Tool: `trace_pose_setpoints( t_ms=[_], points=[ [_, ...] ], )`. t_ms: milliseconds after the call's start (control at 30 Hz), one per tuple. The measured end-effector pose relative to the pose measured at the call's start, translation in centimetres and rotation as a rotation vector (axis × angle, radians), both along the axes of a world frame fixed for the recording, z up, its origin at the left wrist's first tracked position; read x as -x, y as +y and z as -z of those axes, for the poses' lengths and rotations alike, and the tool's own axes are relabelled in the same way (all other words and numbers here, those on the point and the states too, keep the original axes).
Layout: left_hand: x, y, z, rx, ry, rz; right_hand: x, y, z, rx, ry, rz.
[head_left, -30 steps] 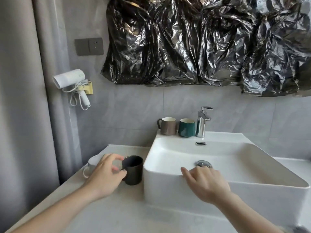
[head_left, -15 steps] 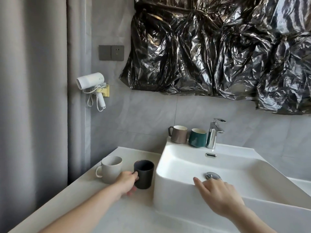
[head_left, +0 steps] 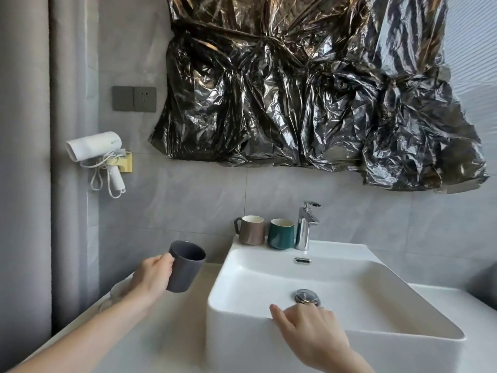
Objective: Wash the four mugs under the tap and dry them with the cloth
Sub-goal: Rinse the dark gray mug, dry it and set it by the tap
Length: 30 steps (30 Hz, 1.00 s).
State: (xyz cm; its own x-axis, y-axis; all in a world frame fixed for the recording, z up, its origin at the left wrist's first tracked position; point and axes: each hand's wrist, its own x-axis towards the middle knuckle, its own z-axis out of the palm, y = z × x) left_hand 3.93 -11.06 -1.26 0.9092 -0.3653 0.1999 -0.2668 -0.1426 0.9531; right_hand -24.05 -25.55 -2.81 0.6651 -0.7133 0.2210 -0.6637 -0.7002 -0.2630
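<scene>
You stand at a pale stone surface (head_left: 166,343) carrying a white rectangular basin (head_left: 242,305), grey tiles behind. Your left hand (head_left: 150,278) holds the dark grey ceramic mug (head_left: 185,266) lifted clear of the surface, tilted, fingers curled round its handle. Your right hand (head_left: 309,329) rests on the basin's front rim, fingers relaxed. On the back ledge a brown mug (head_left: 251,230) and a green mug (head_left: 281,234) stand beside the chrome tap (head_left: 305,227). A white hairdryer (head_left: 96,146) hangs on the wall; crumpled black plastic sheeting (head_left: 309,90) hangs above.
</scene>
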Motion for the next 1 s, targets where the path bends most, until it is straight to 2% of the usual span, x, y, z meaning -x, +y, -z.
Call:
trace_pose_setpoints(
  t_ms=[100, 233, 367, 500, 733, 900, 1000],
  points=[
    [1.5, -1.8, -2.9, 0.053, -0.052, 0.059, 0.0, -0.3, 0.1, -0.035, -0.039, 0.004],
    [4.3, -7.2, -4.7, 0.163, 0.115, 0.256, 0.0, -0.8, -0.2, -0.157, -0.104, 0.006],
    [7.3, -13.0, -5.1, 0.031, 0.275, 0.433, 0.7, -1.6, -1.1, -0.368, -0.286, -0.014],
    [9.5, -18.1, -4.2, -0.037, 0.299, 0.549, 1.2, -4.1, -2.2, -0.589, -0.592, 0.031],
    [10.3, -23.8, -3.3, -0.068, 0.308, 0.655, 2.3, -12.9, -5.4, -0.367, -0.991, 0.195],
    [9.2, -26.6, -1.1, 0.003, 0.289, 0.721, -1.1, -19.4, -7.5, -0.168, -1.046, 0.202],
    [9.3, -27.5, -0.2, 0.057, 0.217, 0.749, -3.6, -21.7, -8.9, -0.076, -0.997, 0.167]
  ],
)
